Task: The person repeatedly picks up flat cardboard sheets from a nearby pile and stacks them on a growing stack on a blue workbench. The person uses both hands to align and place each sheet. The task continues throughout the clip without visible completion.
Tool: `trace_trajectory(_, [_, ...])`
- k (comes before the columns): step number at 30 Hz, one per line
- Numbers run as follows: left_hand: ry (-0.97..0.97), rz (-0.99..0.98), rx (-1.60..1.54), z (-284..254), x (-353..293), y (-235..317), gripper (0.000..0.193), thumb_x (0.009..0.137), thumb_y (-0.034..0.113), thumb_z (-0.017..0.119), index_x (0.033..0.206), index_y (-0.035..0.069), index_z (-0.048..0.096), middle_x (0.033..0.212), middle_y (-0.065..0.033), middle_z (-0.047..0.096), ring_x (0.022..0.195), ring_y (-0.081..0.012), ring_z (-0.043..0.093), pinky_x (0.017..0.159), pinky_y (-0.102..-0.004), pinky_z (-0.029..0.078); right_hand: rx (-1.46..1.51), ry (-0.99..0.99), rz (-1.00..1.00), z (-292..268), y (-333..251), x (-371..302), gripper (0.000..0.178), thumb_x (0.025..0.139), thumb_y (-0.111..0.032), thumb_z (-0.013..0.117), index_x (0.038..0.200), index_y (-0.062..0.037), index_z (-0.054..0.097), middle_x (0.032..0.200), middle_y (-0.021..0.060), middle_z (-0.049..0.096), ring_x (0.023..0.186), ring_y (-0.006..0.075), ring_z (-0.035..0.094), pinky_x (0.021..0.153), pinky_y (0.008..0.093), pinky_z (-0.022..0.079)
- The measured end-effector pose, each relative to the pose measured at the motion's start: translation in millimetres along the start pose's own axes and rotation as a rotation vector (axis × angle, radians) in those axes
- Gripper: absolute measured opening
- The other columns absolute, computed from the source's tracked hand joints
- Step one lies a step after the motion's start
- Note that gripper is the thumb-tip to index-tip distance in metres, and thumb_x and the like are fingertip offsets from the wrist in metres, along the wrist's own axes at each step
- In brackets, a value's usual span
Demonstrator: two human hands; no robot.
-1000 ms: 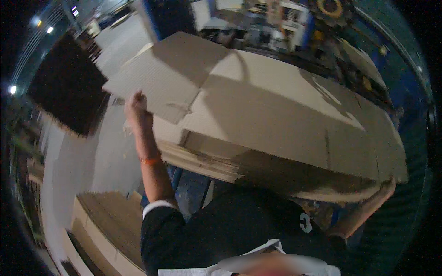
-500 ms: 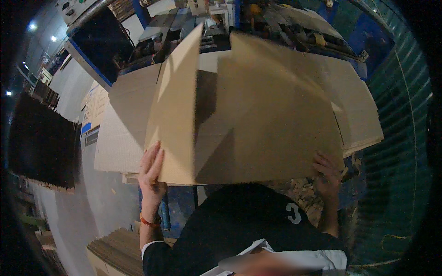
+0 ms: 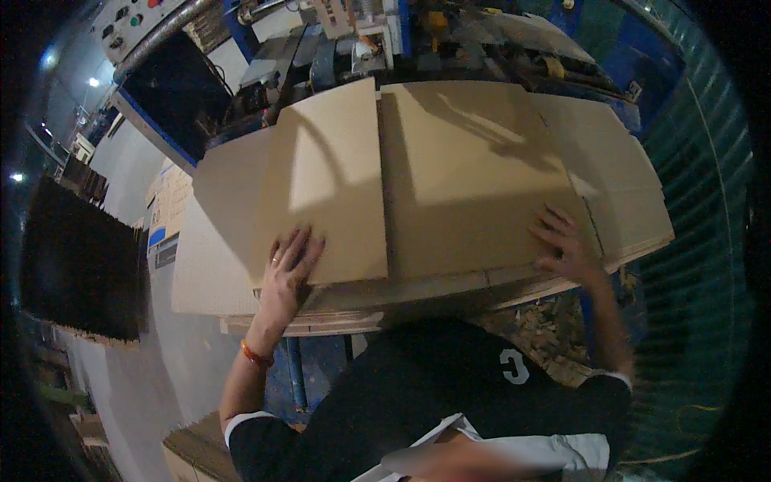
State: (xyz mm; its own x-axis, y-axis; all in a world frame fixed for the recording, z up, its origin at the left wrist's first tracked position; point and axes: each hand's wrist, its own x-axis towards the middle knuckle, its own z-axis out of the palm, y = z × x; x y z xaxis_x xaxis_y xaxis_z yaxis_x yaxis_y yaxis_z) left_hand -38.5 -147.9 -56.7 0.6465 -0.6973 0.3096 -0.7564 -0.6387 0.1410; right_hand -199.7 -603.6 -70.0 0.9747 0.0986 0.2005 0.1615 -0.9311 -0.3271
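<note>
A brown cardboard box blank lies in front of me with its left panel [image 3: 337,185] and right panel [image 3: 470,173] folded inward, their edges meeting along a narrow gap. My left hand [image 3: 287,273] rests on the near part of the left panel, fingers spread. Toward the near right corner, my right hand [image 3: 566,249] touches the right panel with its fingers apart. Neither hand grips anything. Beneath the folded panels, a stack of flat cardboard [image 3: 217,217] sticks out on the left, the right and the near side.
A blue-framed machine [image 3: 353,60] stands beyond the stack, with a button panel [image 3: 136,24] at the upper left. Dark stacks of board [image 3: 80,257] stand at the far left, and another cardboard stack [image 3: 197,450] is at the lower left. Cardboard scraps [image 3: 554,321] lie below right.
Both raised panels have come down flat. My left hand has moved from the panel's outer edge onto its top, and my right hand has shifted up onto the right panel.
</note>
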Motion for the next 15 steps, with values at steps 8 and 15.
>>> trace_trajectory(8, [0.184,0.007,-0.052,42,112,-77,0.060,0.076,0.010,0.062,0.132,0.016,0.042,0.132,-0.0176,0.040,0.119,-0.0356,0.041,0.099,-0.0398,0.035,-0.249,-0.021,0.049,3,69,127,0.056,0.076,-0.040,0.062,0.126,-0.0167,0.050,0.131,0.0115,0.045,0.120,0.0328,0.040,0.099,0.0419,0.033])
trace_trajectory(15, [0.250,-0.322,-0.328,73,194,-122,0.065,0.075,0.005,0.062,0.133,0.009,0.034,0.129,-0.0207,0.043,0.116,-0.0365,0.043,0.097,-0.0404,0.036,-0.112,0.044,0.406,13,70,181,0.049,0.086,-0.038,0.051,0.130,-0.0174,0.044,0.115,0.0157,0.051,0.110,0.0322,0.047,0.095,0.0435,0.036])
